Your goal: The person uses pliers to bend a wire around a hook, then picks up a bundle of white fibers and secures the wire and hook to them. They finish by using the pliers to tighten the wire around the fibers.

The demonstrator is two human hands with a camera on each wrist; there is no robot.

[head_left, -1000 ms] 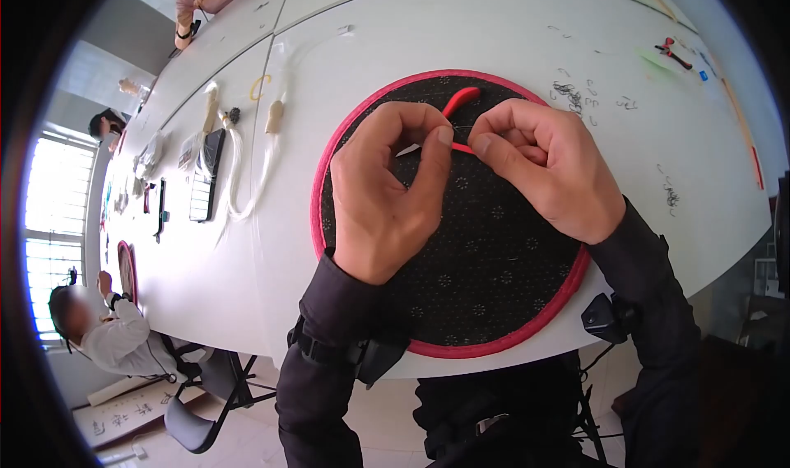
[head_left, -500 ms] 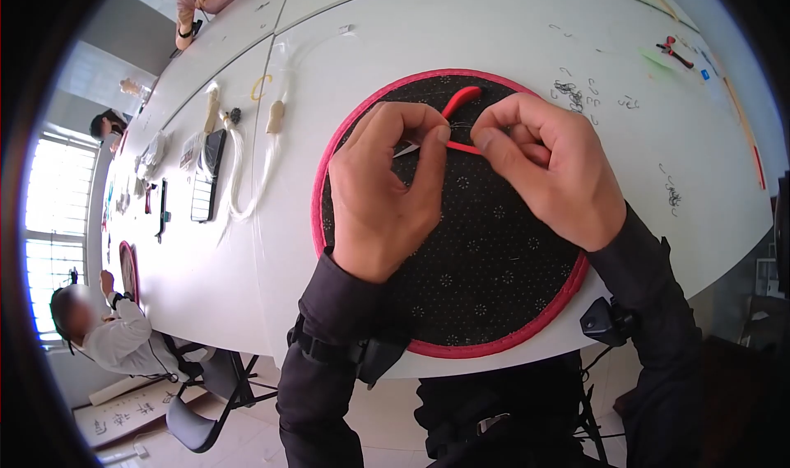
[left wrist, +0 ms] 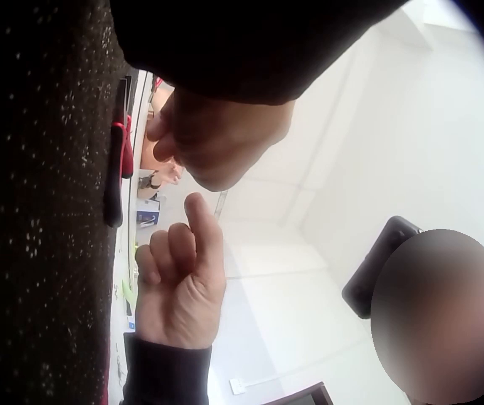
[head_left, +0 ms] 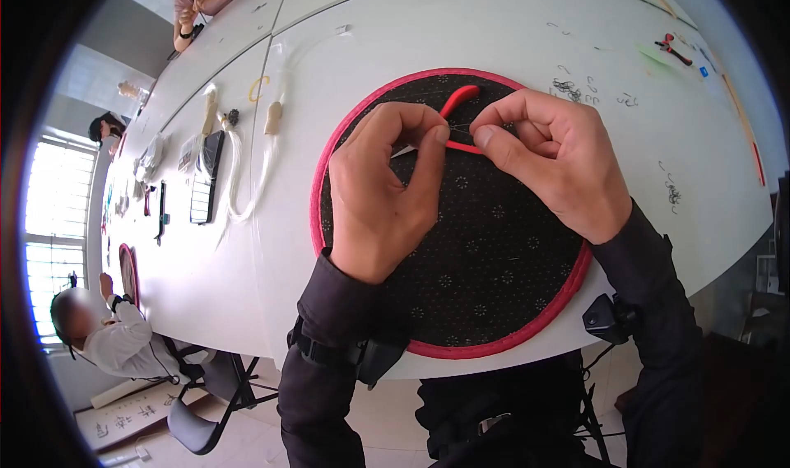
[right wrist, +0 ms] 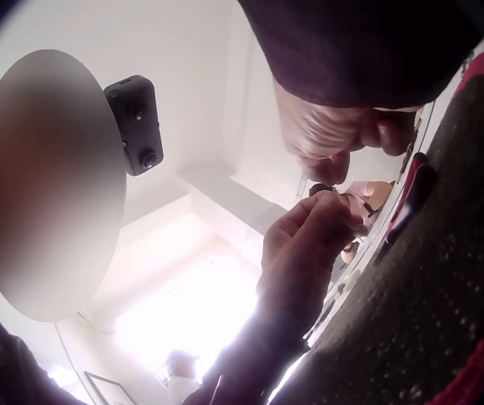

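Note:
Both hands meet over a round black mat (head_left: 485,246) with a red edge. My left hand (head_left: 383,192) pinches between thumb and forefinger a fine thread-like line (head_left: 459,127), faintly visible across the gap to the right hand. Thumb and curled forefinger of my right hand (head_left: 559,159) pinch at the other side of that gap. What exactly the fingertips hold is too small to tell. Beneath them, red-handled pliers (head_left: 461,97) lie on the mat, partly hidden by the hands; the left wrist view shows these pliers (left wrist: 122,160) lying flat beyond the fingers.
Small dark hook-shaped pieces (head_left: 566,89) lie scattered right of the mat, with a second pile (head_left: 673,193) nearer. Another pair of pliers (head_left: 673,50) is at the far right. Left are a phone (head_left: 206,178) and bundles of clear line (head_left: 234,172). Another person (head_left: 115,332) sits at the left.
The right hand has shifted slightly right, widening the gap between the fingertips. The left hand has barely moved, and the pliers stay on the mat.

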